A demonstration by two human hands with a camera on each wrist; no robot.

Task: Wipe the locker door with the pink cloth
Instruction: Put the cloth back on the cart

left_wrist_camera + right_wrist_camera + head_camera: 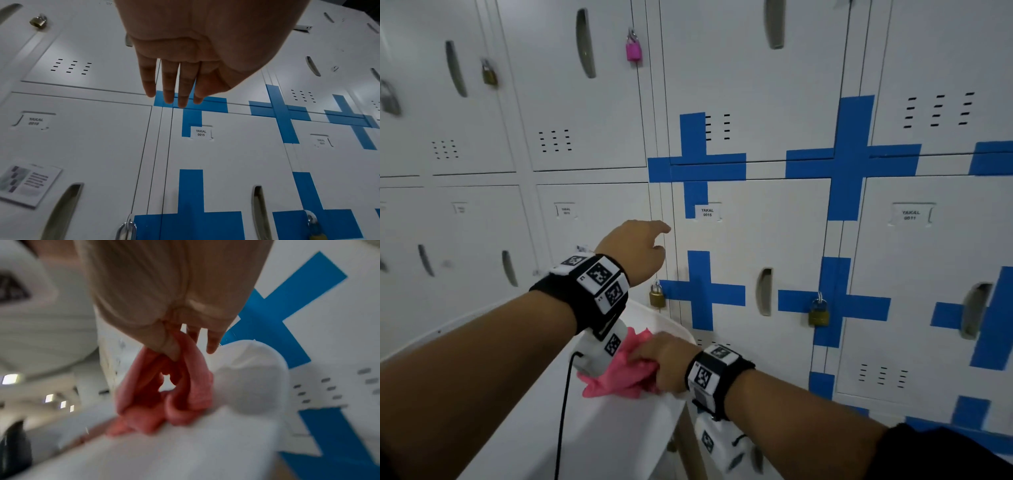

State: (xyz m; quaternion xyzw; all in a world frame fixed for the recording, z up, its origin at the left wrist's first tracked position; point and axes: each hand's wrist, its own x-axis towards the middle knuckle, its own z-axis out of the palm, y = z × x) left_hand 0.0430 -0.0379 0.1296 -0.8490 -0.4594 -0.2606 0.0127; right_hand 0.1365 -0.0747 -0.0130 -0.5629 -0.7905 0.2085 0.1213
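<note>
1. Right hand (661, 359) has its grip pinching the pink cloth (619, 373) on the white chair (619, 438).
2. Left hand (637, 250), grip released, fingers straight, hovers near the locker door (750, 240).

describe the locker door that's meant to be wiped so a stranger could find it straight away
On the wall of white metal lockers, look in the lower row, straight beyond the raised left hand. The white locker door has a blue tape cross at each corner and a small label reading YAKAL 0015; neighbouring doors carry other numbers.
</note>
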